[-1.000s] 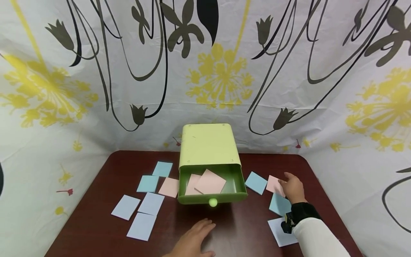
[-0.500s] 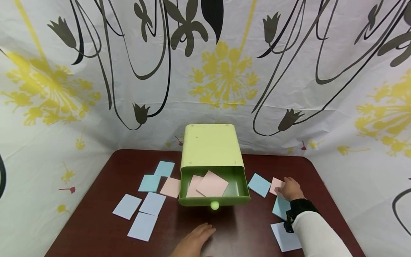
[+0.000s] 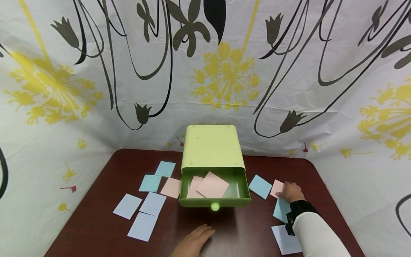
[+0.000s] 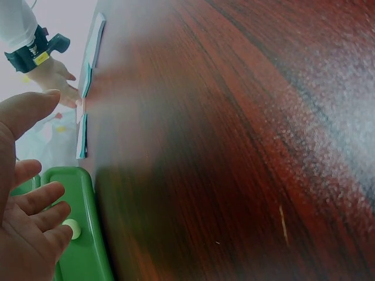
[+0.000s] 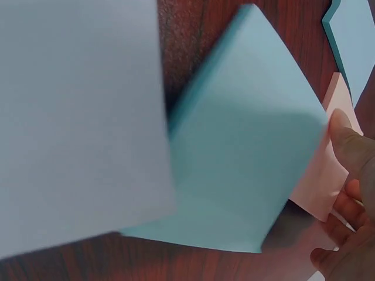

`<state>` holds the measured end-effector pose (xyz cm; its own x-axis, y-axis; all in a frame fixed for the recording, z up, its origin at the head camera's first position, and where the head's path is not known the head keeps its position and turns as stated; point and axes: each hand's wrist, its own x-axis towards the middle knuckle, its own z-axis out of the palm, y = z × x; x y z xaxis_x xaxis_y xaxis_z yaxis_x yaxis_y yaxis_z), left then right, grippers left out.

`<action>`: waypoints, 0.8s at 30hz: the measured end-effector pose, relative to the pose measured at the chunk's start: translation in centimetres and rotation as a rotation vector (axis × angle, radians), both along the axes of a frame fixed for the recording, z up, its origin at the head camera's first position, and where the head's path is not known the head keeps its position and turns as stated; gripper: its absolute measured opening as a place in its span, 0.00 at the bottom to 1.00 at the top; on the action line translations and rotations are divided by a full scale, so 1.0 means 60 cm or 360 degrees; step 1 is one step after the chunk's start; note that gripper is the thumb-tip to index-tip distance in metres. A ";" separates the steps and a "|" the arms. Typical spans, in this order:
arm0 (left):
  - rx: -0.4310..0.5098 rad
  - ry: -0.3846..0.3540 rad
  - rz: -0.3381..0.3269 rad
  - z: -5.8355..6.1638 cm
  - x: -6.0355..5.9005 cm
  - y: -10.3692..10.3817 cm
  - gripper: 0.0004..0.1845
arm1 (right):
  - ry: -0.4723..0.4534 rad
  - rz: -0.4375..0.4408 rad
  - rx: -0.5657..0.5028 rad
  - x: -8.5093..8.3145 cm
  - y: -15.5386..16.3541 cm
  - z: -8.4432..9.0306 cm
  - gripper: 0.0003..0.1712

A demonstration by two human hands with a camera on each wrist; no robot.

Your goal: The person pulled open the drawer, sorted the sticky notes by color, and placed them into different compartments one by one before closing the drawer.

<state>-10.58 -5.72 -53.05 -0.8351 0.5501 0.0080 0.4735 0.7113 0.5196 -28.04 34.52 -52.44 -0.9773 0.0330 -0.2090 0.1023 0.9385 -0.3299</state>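
Right hand (image 3: 291, 192) down on the pink note (image 3: 276, 188) at the right side of the surface (image 3: 237, 228), fingertips curled over the note's near edge and, in the wrist view, thumb (image 5: 351, 146) set on its corner beside the overlapping teal note (image 5: 246, 152); whether lifted clear of the wood yet, impossible to tell. Note flat, one corner turned toward the open green drawer (image 3: 214, 187), with a blue note (image 3: 260, 186) between. Drawer off to the left of that hand and about level with it, two pink notes already inside. Left hand (image 3: 193, 242) flat on the surface, fingers straight and relaxed, holding nothing, just in front of the drawer's knob (image 3: 214, 206) and well apart from the pink note. Clearly the right hand nearer.
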 end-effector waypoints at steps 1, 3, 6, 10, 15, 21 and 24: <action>0.0001 -0.0023 0.0006 0.000 0.000 0.000 0.43 | 0.0007 -0.0006 0.0013 0.001 0.001 0.001 0.41; 0.0002 -0.0086 0.0022 0.002 0.001 0.000 0.43 | 0.0013 -0.0018 0.0031 0.001 0.002 0.001 0.40; 0.0006 -0.0174 0.0045 0.004 0.001 -0.001 0.43 | 0.0001 -0.0049 0.0018 0.004 0.005 -0.001 0.39; 0.0022 -0.0179 0.0039 0.001 0.001 -0.004 0.42 | -0.0008 -0.0122 -0.0016 0.005 0.012 -0.010 0.40; 0.0030 -0.0185 0.0043 0.000 0.002 -0.005 0.42 | 0.0004 -0.0185 -0.0092 0.010 0.016 -0.011 0.40; 0.0032 -0.0190 0.0048 0.002 0.003 -0.006 0.42 | 0.0119 -0.0289 -0.0228 0.014 0.015 -0.016 0.34; 0.0038 -0.0176 0.0047 0.002 0.004 -0.007 0.42 | 0.0166 -0.0361 -0.0361 0.017 0.017 -0.017 0.28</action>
